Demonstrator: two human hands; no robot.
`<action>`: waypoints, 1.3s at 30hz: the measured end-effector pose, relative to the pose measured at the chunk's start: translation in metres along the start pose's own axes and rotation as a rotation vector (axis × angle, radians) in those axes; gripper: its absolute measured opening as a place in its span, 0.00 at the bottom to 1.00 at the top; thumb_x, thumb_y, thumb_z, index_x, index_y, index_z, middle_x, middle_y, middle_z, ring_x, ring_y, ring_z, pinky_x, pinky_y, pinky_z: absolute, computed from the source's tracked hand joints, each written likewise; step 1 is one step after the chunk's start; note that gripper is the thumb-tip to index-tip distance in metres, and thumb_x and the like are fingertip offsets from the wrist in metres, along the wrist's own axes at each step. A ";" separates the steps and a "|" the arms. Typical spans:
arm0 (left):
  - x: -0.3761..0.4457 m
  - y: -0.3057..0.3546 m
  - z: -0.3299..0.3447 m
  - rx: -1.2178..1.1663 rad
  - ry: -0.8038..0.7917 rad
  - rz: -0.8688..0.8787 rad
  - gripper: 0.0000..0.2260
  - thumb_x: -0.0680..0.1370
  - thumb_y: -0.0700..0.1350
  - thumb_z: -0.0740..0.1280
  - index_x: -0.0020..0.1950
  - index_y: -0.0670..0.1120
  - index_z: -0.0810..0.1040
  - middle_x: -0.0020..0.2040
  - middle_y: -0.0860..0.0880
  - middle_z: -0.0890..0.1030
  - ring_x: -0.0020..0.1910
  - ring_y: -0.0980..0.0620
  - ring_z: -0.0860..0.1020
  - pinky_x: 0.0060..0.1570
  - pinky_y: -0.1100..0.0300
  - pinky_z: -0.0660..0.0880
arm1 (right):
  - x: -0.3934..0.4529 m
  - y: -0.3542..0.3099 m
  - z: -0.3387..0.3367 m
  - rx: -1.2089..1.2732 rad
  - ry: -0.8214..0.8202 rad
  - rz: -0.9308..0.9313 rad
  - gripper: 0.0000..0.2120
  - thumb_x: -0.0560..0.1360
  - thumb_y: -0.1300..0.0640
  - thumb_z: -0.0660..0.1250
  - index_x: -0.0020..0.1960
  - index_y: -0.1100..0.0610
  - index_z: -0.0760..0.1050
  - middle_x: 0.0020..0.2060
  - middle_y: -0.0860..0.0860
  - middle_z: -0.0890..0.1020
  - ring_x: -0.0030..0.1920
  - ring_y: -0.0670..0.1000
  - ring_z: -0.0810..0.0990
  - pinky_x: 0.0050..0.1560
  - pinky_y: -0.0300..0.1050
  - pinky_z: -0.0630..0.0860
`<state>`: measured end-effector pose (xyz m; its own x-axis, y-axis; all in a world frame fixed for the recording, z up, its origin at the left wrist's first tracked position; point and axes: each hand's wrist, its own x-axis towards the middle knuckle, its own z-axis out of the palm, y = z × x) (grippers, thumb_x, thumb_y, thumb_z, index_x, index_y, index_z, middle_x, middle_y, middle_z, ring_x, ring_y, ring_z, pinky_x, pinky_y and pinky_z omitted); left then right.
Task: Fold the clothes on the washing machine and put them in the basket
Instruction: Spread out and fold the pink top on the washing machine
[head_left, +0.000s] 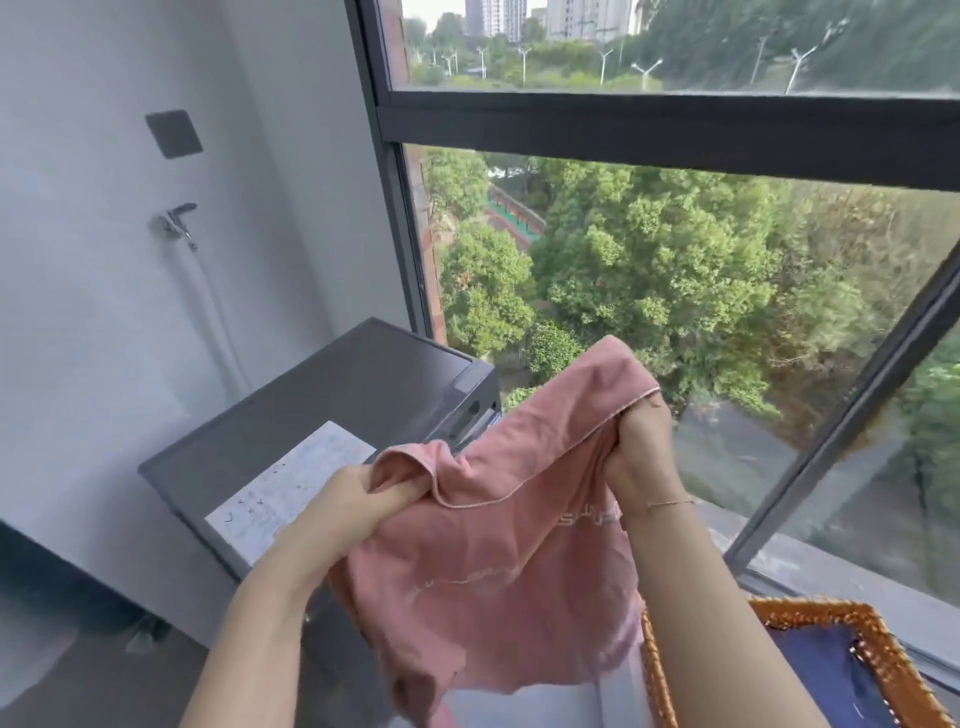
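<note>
Holding a pink garment (488, 545) up in the air, the person has both hands clamped on its upper edge. The left hand (348, 499) grips a bunched fold of the fabric near the hem at the left, fingers curled round it, while the right hand (636, 452) pinches the cloth higher up at the right, with a peak of fabric rising above its knuckles. A thin bracelet (670, 503) circles the right wrist. The garment hangs between the forearms, creased and loose, with pale lettering on its front too blurred to read. It is held in front of the dark grey washing machine (332, 415), not resting on it; a white printed sheet (288, 488) lies on the machine's top, just behind the left hand. At the lower right stands a woven orange-brown basket (883, 660) with dark blue cloth (826, 675) inside it, below the right forearm and apart from the pink garment's hanging edge. A tap (176, 221) with a white hose is fixed to the pale wall on the left, beneath a dark square plate (173, 133). A large dark-framed window (675, 130) looks out over green trees.
</note>
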<state>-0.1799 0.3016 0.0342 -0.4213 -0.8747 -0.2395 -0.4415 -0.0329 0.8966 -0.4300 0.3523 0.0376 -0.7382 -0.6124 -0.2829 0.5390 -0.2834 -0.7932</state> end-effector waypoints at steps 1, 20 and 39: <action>0.009 0.002 0.002 -0.043 0.025 -0.007 0.06 0.75 0.52 0.70 0.47 0.52 0.83 0.42 0.56 0.85 0.42 0.63 0.82 0.44 0.66 0.74 | 0.011 0.002 0.007 0.018 0.020 0.027 0.07 0.77 0.61 0.65 0.40 0.56 0.76 0.28 0.49 0.78 0.26 0.45 0.76 0.26 0.36 0.74; 0.161 -0.031 -0.164 -0.660 0.452 0.036 0.12 0.78 0.39 0.65 0.60 0.50 0.78 0.59 0.50 0.82 0.62 0.52 0.77 0.69 0.49 0.68 | 0.128 0.105 0.368 -0.148 -0.562 -0.030 0.11 0.74 0.65 0.65 0.35 0.55 0.71 0.23 0.46 0.74 0.25 0.44 0.74 0.30 0.37 0.72; 0.204 -0.214 -0.224 0.239 0.736 -0.312 0.16 0.76 0.41 0.67 0.63 0.52 0.76 0.63 0.51 0.74 0.65 0.49 0.70 0.65 0.60 0.64 | 0.140 0.349 0.283 -1.276 -0.731 -0.126 0.17 0.72 0.67 0.56 0.43 0.51 0.80 0.47 0.45 0.81 0.43 0.47 0.77 0.43 0.43 0.71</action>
<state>0.0059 0.0223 -0.1229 0.3369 -0.9378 -0.0845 -0.6433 -0.2947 0.7066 -0.2304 -0.0413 -0.1265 -0.1789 -0.9714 -0.1561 -0.5117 0.2274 -0.8285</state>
